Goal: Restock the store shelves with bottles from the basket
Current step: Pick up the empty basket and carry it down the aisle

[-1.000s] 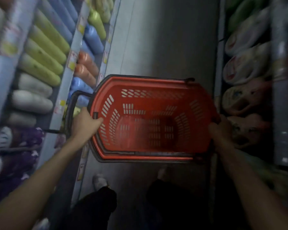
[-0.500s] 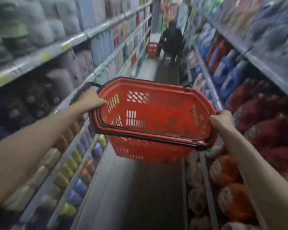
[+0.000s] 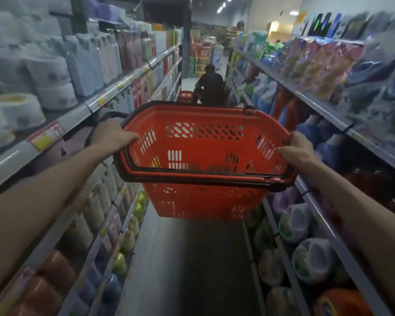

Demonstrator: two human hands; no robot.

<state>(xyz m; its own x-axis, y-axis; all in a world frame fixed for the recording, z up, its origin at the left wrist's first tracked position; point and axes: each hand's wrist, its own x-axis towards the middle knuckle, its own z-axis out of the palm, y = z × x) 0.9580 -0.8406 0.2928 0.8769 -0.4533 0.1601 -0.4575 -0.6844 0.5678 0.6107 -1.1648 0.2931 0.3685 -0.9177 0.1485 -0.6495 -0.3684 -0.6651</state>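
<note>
A red plastic basket (image 3: 205, 195) with black handles hangs in the air in the middle of the aisle, held level in front of me. Nothing shows inside it. My left hand (image 3: 111, 136) grips its left rim, fingers curled over the edge. My right hand (image 3: 298, 150) grips the right rim the same way. Bottles fill the left shelves (image 3: 94, 103), white and pale ones above, yellow, orange and blue ones (image 3: 121, 263) low down.
Right shelves (image 3: 328, 115) carry blue and red jugs, bagged goods and round packs low down. A person in dark clothes (image 3: 211, 87) crouches far down the aisle beside another red basket (image 3: 186, 96). Grey floor (image 3: 192, 270) runs between the shelf rows.
The view has swung up from the floor to look along the aisle. The basket has risen with both hands still on its rims.
</note>
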